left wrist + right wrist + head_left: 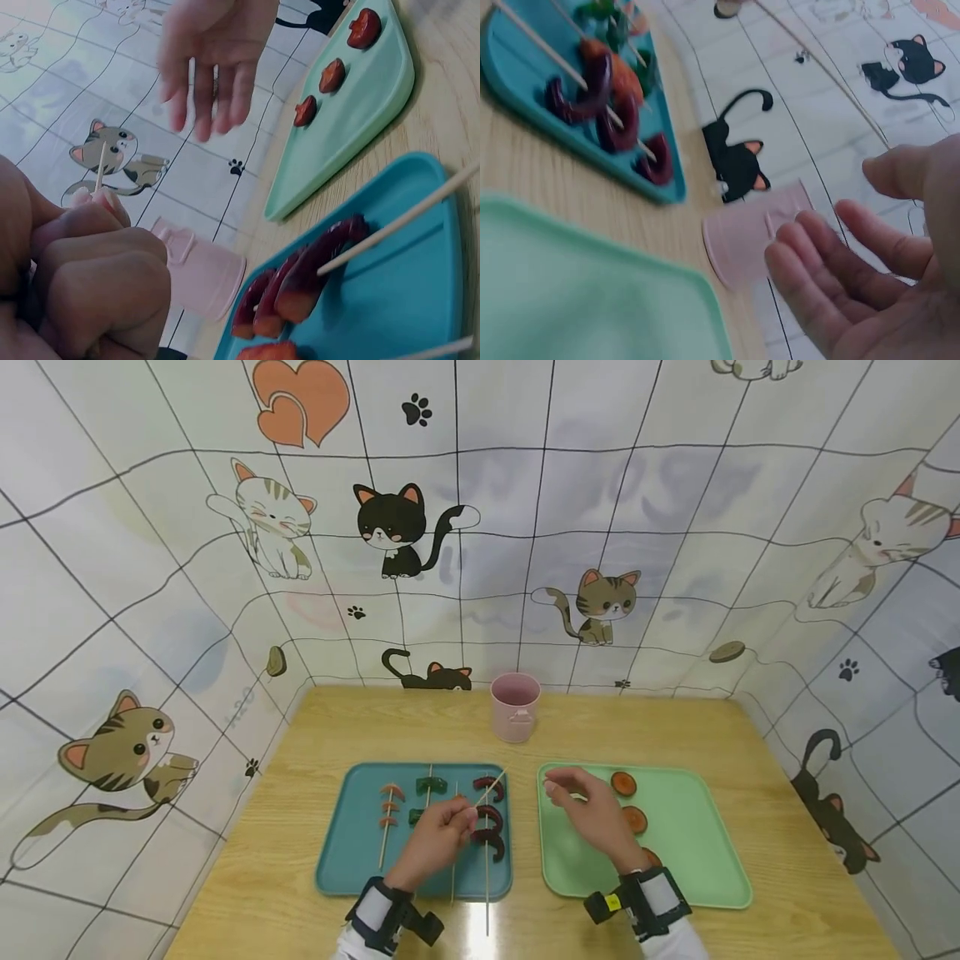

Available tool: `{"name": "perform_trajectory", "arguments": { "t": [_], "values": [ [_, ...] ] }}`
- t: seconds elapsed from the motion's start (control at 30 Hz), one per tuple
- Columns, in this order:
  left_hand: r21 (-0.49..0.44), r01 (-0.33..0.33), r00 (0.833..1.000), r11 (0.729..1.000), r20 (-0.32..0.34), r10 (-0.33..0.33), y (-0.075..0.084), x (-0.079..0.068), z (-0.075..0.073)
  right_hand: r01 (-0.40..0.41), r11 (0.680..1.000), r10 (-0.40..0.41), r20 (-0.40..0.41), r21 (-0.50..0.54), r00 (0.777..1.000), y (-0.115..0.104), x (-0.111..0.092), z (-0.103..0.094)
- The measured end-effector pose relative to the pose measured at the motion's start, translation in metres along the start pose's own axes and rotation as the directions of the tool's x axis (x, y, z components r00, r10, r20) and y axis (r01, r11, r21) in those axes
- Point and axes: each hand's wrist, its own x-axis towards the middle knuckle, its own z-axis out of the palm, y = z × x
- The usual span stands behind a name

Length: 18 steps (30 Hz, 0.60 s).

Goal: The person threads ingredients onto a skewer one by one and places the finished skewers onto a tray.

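Note:
My left hand (435, 837) pinches a thin wooden skewer (492, 785) above the right part of the blue tray (341, 843). The visible length of that skewer is bare, pointing up and to the right. Over the left part of the green tray (697, 835) hovers my right hand (596, 814), fingers apart and slightly bent, holding nothing. In the right wrist view the skewer's tip comes close to the right thumb (900, 172); whether they touch I cannot tell. Round brown mushroom caps (634, 819) lie in a column on the green tray, partly covered by the right forearm.
The blue tray carries loaded skewers: dark red curved pieces (489, 839), green pieces (431, 785) and orange-pink pieces (388, 807). Some sticks jut past its front edge. A pink cup (514, 714) stands behind the trays, near the cat-print wall covering (495, 560).

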Motion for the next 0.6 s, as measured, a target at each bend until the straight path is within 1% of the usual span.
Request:
{"name": "perform_trajectory", "arguments": {
  "t": [0.07, 0.23, 0.4, 0.5, 0.6],
  "values": [
    [-0.014, 0.01, 1.0, 1.0, -0.017, -0.01, -0.002, -0.001, -0.003, -0.001, 0.995, -0.003, -0.038, -0.097, 0.999, 0.005, 0.003, -0.011],
    [-0.052, 0.023, 1.0, 0.998, -0.018, -0.024, -0.005, -0.003, -0.01, -0.009, 0.964, -0.016, -0.092, -0.265, 0.996, 0.023, 0.011, -0.04],
    [-0.054, 0.037, 0.999, 0.998, -0.015, -0.038, -0.006, -0.005, -0.016, -0.07, 0.941, 0.026, -0.134, -0.331, 0.991, 0.04, 0.016, -0.07],
    [-0.087, 0.058, 0.998, 0.995, 0.003, -0.058, -0.007, -0.006, -0.019, -0.112, 0.934, 0.059, -0.161, -0.339, 0.985, 0.051, 0.018, -0.084],
    [-0.126, 0.085, 0.996, 0.988, 0.015, -0.084, -0.009, -0.007, -0.021, -0.164, 0.918, 0.104, -0.18, -0.361, 0.978, 0.063, 0.021, -0.092]
  ]
}}
